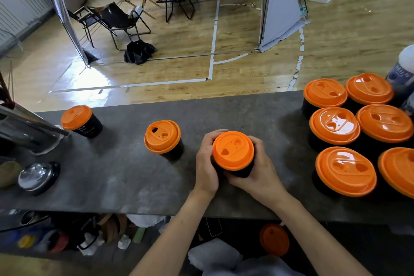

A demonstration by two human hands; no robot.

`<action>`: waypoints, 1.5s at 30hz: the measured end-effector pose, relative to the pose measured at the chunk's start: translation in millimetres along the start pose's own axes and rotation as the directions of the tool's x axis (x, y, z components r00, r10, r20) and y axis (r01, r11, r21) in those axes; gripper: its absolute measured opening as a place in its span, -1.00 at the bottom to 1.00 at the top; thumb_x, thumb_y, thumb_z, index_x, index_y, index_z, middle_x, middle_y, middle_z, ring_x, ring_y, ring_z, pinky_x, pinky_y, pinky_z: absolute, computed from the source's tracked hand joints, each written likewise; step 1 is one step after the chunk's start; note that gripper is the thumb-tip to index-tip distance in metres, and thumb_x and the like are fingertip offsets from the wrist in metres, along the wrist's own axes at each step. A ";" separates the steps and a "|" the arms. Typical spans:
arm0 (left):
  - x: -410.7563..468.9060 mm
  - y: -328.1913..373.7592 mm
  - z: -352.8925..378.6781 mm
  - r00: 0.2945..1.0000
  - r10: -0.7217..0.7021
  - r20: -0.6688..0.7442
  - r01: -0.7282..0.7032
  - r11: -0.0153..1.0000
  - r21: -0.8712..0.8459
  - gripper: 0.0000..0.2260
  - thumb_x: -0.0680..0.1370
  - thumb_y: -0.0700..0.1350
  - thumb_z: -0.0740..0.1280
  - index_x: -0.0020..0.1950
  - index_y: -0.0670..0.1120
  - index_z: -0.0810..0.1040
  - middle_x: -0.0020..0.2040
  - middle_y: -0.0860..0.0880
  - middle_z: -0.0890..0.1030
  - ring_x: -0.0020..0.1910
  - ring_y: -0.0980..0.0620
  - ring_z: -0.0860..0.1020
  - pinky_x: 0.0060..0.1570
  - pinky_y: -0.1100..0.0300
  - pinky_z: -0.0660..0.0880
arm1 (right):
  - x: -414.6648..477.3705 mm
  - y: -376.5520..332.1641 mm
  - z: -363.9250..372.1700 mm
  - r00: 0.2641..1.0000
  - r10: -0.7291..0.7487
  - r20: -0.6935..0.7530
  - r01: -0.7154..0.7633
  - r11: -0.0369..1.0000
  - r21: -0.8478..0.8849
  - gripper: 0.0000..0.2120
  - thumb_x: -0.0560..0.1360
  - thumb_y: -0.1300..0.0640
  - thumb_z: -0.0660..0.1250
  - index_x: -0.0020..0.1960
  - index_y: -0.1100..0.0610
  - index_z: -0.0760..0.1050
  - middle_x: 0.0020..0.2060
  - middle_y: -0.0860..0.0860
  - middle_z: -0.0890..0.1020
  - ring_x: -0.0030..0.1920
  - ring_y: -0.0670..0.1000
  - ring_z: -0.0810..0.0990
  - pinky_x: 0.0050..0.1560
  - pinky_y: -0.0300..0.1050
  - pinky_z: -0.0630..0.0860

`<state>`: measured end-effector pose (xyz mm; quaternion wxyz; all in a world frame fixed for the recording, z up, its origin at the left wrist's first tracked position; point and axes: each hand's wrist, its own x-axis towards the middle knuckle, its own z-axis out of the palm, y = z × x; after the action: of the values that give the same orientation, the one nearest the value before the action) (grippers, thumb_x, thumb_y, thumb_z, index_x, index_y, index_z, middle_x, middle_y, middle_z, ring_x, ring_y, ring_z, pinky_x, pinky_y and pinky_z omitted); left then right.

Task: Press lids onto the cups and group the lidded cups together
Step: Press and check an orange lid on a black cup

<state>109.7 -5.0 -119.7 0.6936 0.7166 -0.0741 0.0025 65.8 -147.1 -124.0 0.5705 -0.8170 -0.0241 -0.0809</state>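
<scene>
The black paper cup with the orange plastic lid is positioned upright at the centre of the grey stone-finish counter. It is gripped from both sides: the left hand and the right hand are curled round its wall below the lid rim. A second lidded cup is located just to the left, and a third lidded cup further left beside a polished metal fixture. A group of six lidded cups is set at the right end, well apart, with a white bottle behind it.
</scene>
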 end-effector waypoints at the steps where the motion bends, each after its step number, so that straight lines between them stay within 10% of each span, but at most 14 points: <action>1: -0.1 0.6 -0.2 1.000 -0.004 0.001 0.004 1.000 -0.002 -0.60 0.68 -0.06 -0.01 0.26 -0.14 0.57 0.25 -0.14 0.62 0.28 -0.17 0.56 0.32 -0.27 0.43 | -0.2 0.9 -0.5 1.000 0.004 0.015 -0.003 1.000 -0.010 -0.15 0.19 -0.12 0.57 0.36 -0.19 0.21 0.24 -0.23 0.50 0.23 -0.22 0.52 0.16 -0.27 0.49; 45: 4.0 2.1 1.3 1.000 -0.010 0.029 0.010 1.000 0.016 -0.61 0.69 0.00 0.03 0.30 -0.11 0.56 0.22 -0.08 0.64 0.25 -0.12 0.59 0.28 -0.09 0.50 | 1.6 -2.7 1.2 0.996 -0.085 -0.002 0.085 0.996 -0.017 -0.21 0.30 -0.02 0.62 0.42 -0.08 0.30 0.28 -0.16 0.47 0.33 -0.14 0.48 0.28 -0.29 0.44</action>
<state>113.2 -6.7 -117.2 0.6868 0.7223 -0.0804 -0.0107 67.2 -145.1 -121.7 0.5597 -0.8199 -0.0573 -0.1061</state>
